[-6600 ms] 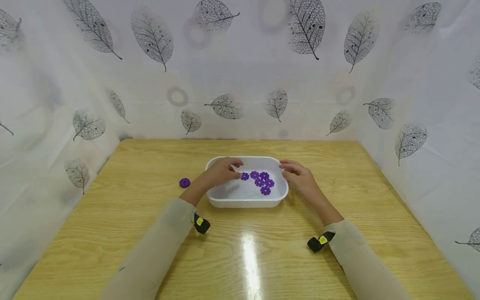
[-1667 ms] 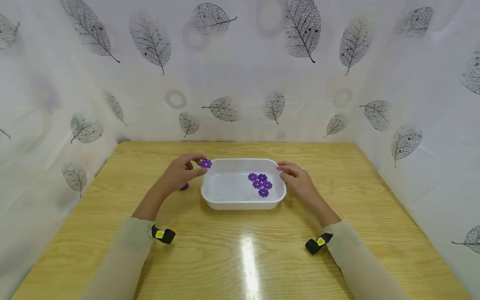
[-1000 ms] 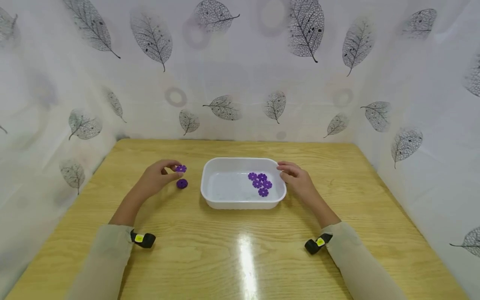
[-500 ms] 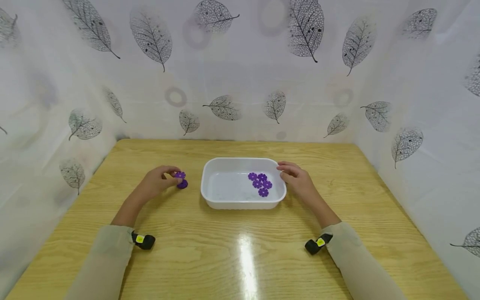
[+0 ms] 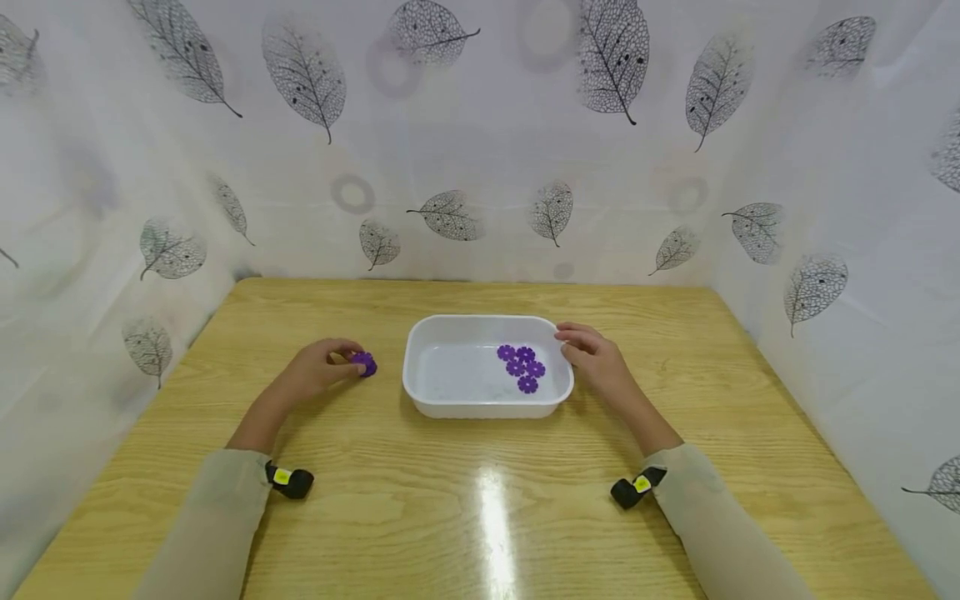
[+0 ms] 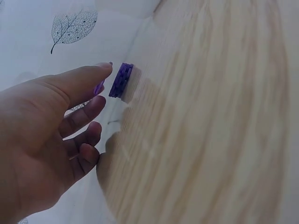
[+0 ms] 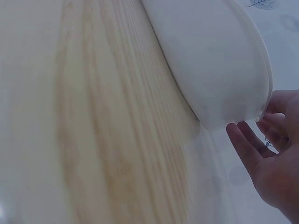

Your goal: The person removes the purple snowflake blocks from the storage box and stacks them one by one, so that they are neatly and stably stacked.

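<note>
My left hand [image 5: 315, 369] pinches a purple flower-shaped plastic disc [image 6: 98, 87] between thumb and fingertip. It is low over the table, left of the white tub [image 5: 491, 411]. A small stack of the same purple discs [image 6: 121, 80] sits right beside the thumb tip in the left wrist view; from the head, the held disc overlaps that stack. At the tub's right end, my right hand [image 5: 598, 358] rests its extended fingertips against the rim and outer wall. Several purple discs [image 5: 527, 384] lie loosely in the tub's right half.
The wooden table [image 5: 420, 517] carries the tub near its middle. A leaf-printed white curtain [image 5: 480, 142] closes off the back and both sides. Each wrist wears a black strap with a small camera [image 5: 300, 483].
My left hand has left the tub with one purple disc, carried it left, then lowered it toward the stack on the table. My right hand has stayed at the tub's end.
</note>
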The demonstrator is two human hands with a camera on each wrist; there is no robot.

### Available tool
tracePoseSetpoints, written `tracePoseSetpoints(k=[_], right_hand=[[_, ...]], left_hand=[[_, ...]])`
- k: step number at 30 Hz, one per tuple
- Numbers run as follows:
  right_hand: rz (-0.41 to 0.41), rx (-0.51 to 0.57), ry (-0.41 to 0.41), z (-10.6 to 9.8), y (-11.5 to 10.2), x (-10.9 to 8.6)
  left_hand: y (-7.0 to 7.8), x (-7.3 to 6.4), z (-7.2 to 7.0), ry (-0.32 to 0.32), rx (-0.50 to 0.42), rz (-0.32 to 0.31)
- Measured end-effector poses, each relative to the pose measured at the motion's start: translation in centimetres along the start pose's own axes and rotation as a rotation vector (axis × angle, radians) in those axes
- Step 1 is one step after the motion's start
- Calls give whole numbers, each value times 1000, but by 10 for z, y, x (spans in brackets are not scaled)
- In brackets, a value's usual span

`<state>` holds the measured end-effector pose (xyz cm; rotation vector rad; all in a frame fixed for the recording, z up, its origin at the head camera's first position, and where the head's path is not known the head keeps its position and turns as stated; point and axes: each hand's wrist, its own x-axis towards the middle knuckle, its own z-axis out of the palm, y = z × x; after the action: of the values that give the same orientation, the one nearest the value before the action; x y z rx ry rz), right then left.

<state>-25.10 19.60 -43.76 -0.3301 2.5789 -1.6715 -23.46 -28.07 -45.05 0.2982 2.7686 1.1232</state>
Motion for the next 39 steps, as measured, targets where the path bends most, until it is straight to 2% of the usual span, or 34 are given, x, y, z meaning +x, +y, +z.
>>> tracePoseSetpoints(k=[6,14,18,28,39], right_hand=[[7,5,-9,0,-2,-1],[24,-20,-32,-1,-37,-14],[20,-38,-30,-1,-41,-16],[14,-26,-9,0,-3,-1],[2,-27,12,0,1,0]], left_hand=[[1,-2,2,-17,11,-16],[6,-4,3,-32,9,-30],[8,-5,2,-41,8,-31],[9,-6,2,-48,7,-44],[6,-5,1,-61,-11,-43]])
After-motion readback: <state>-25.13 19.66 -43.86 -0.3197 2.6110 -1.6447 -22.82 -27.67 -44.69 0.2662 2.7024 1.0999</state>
